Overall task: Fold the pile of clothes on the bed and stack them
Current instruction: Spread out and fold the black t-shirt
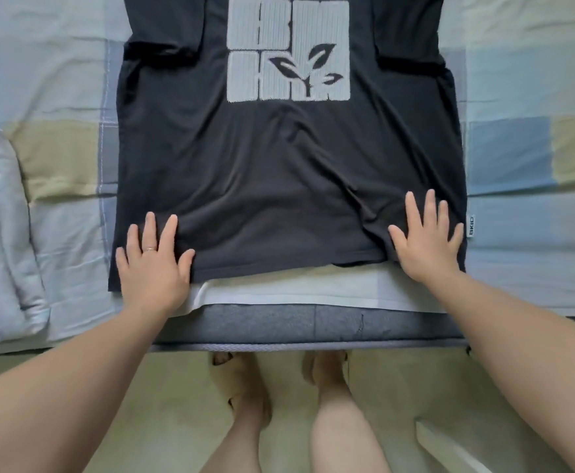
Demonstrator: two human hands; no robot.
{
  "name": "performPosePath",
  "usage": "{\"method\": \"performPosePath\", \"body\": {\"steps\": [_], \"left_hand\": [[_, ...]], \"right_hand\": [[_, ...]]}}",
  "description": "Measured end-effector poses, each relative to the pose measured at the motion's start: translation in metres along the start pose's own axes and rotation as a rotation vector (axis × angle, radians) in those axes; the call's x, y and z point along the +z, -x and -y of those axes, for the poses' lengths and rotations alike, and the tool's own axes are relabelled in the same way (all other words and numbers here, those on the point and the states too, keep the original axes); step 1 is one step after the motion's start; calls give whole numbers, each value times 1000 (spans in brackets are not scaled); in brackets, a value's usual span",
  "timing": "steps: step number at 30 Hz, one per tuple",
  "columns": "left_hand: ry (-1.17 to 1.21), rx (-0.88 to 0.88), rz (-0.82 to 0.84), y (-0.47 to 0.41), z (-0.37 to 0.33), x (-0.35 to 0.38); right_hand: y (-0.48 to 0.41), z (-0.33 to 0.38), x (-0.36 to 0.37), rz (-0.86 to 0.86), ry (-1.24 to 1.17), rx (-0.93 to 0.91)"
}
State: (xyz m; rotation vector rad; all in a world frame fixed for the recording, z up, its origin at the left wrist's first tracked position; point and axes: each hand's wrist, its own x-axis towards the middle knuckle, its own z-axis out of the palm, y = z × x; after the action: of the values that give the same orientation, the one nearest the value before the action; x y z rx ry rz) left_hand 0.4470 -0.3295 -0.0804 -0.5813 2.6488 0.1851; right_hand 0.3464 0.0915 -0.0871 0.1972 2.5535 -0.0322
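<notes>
Head view: the black T-shirt (279, 172) lies flat on the bed (525, 230), printed side up. Its long axis runs straight away from both grips, hem nearest them, collar out of frame. Both sleeves lie turned inward. The left grip (153, 264) and right grip (426, 240) rest flat on the hem corners, fingers spread wide, holding nothing, each equally near. Diagonal creases cross the fabric between them. A white garment (296, 291) shows just under the hem. Outboard of the left grip lies a pale folded item (2, 233). Judgement: the next fold carries the hem away towards the collar.
</notes>
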Motion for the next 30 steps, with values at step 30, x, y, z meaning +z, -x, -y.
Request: {"method": "performPosePath", "body": {"steps": [30], "left_hand": [[1536,-815,-76,71,28,-63]], "right_hand": [[101,-58,-46,-183,-1518,611]]}}
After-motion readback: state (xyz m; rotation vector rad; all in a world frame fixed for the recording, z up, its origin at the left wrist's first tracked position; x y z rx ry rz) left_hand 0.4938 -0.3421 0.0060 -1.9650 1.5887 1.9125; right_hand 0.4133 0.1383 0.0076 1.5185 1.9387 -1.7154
